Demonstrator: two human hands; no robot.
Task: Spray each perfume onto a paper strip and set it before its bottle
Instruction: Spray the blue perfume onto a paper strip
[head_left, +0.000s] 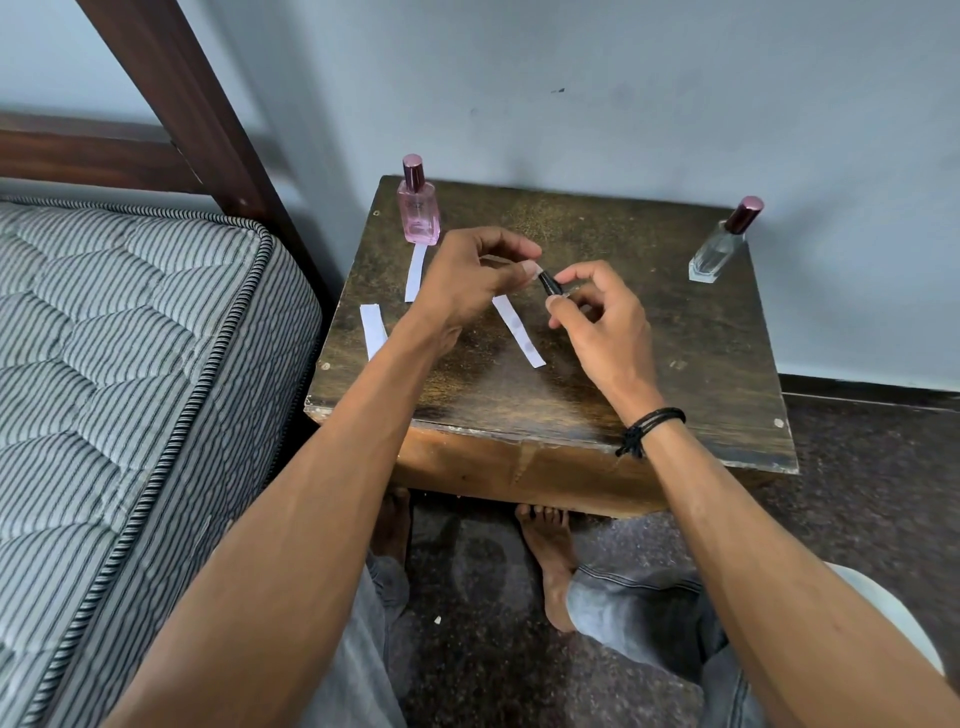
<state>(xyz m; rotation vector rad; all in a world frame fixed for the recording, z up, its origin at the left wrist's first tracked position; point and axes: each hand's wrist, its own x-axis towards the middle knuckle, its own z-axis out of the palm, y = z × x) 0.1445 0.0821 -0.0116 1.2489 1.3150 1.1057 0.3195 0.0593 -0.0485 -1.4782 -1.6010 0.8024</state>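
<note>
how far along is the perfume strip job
Done: one strip lies before the pink bottle; a spotted strip lies mid-table. In hand: the left hand and right hand hold a small dark-capped bottle. To do: the clear bottle has no strip; a spare strip lies at the left edge.

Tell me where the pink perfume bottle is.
Head view: the pink perfume bottle stands at the table's far left corner, a paper strip just before it.

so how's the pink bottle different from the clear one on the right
The pink bottle is tinted pink; the clear bottle is colourless. The pink bottle stands back left with a paper strip before it; the clear bottle stands back right with none. Both stand upright, dark-capped.
</note>
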